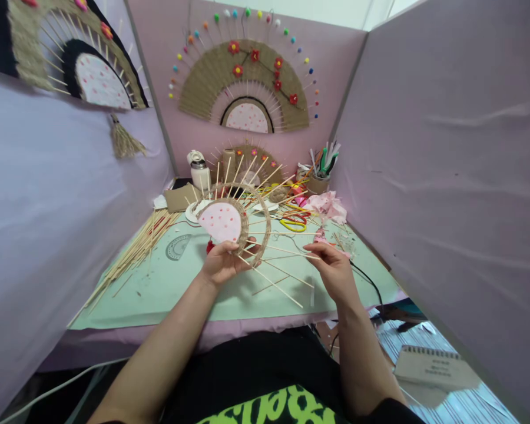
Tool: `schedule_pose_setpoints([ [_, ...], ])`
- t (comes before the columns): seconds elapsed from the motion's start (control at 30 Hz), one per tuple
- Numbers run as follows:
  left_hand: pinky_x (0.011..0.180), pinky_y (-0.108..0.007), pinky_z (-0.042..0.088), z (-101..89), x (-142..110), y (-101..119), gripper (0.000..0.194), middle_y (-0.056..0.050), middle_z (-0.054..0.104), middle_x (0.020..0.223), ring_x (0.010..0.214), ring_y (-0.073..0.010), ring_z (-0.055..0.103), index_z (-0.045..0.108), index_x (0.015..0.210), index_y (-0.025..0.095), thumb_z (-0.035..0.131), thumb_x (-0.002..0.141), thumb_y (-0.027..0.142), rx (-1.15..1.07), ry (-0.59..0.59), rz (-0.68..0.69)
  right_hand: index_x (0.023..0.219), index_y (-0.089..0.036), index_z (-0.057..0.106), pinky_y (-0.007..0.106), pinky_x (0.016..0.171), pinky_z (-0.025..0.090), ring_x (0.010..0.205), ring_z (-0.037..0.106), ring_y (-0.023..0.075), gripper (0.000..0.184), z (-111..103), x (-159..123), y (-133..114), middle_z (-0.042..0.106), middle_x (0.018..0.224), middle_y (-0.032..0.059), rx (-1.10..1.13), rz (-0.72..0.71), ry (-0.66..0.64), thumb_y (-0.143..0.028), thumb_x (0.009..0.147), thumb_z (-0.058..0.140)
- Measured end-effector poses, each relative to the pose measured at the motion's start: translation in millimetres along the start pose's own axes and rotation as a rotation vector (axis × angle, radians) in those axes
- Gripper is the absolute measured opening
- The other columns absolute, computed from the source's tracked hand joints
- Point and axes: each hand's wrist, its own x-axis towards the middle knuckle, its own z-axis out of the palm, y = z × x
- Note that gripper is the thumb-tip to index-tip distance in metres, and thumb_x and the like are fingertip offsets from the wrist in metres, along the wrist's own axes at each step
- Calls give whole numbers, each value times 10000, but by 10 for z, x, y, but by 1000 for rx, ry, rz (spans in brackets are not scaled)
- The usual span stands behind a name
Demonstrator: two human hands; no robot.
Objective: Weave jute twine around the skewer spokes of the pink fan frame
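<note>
Progress, by judgement: partway. Apparently done on the fan: pink patch with red dots set at centre, twine band around its curved side, sticks spread outward, twine ring crossing those sticks farther out. Apparently left: outer lengths of the sticks, bare beyond the ring, with tips at uneven reach and unequal gaps. Cannot tell whether the ring's ends are fastened.

Position of fan: raised above the middle of the desk, between front and back edges, patch side turned toward the wearer.

Left hand: forearm rising across the front edge, palm partly upward. Thumb on the face at the lower rim of the patch, fingers behind, closed on the fan as a support.

Right hand: forearm rising across the front edge, to the right of the fan, back of hand outward. Thumb and forefinger pinching one stick near its outer end, remaining fingers curled.

Surroundings: bundle of loose sticks along the left edge, reaching toward the front left corner. Protractor just right of the bundle. Scissors toward the back edge, beyond the right hand. Tool jar near the back right corner; white bottle near the back left corner.
</note>
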Motion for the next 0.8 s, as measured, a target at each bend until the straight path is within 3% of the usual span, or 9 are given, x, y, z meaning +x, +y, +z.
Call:
schedule_pose_setpoints([
  [0.13,778,-423,570,6,-7,-29,332,-89,689,996,964,-239,651,654,1022,100,483,737,99,17,-107,-46,782,-219,717,293,657,411,718,559,163,111,71,16,-17,623,740,17,-125,-70,4,-322,785,675],
  [0.27,719,-380,579,43,-6,-53,331,-90,686,998,971,-250,652,651,1037,102,511,738,120,77,-197,-95,720,-197,668,305,661,405,681,535,162,154,225,86,-24,611,707,18,-253,-164,86,-326,799,644],
  [0.4,720,-344,558,76,-16,-59,399,-147,691,1037,1037,-314,638,648,1076,73,547,706,185,151,-236,-137,752,-195,623,285,616,391,624,489,141,151,428,157,-30,578,677,-6,-102,-96,192,-339,798,619],
  [0.57,719,-336,534,110,-38,-59,403,-128,699,1063,934,-301,679,656,1066,119,548,682,178,167,-171,-73,728,-207,557,255,575,353,572,429,112,184,601,139,-50,509,622,-38,170,17,95,-355,834,587],
  [0.7,651,-302,539,99,-19,-55,431,-114,723,968,757,-229,699,635,1084,119,545,665,168,137,-92,-10,741,-204,573,253,577,356,570,441,113,183,631,100,-10,533,610,-33,194,81,59,-364,825,607],
  [0.8,653,-271,544,83,-2,-45,499,-105,735,897,777,-210,697,606,1149,105,523,660,164,75,-16,70,738,-200,583,250,568,348,566,448,111,185,621,85,28,541,594,-31,183,101,-16,-360,828,608],
])
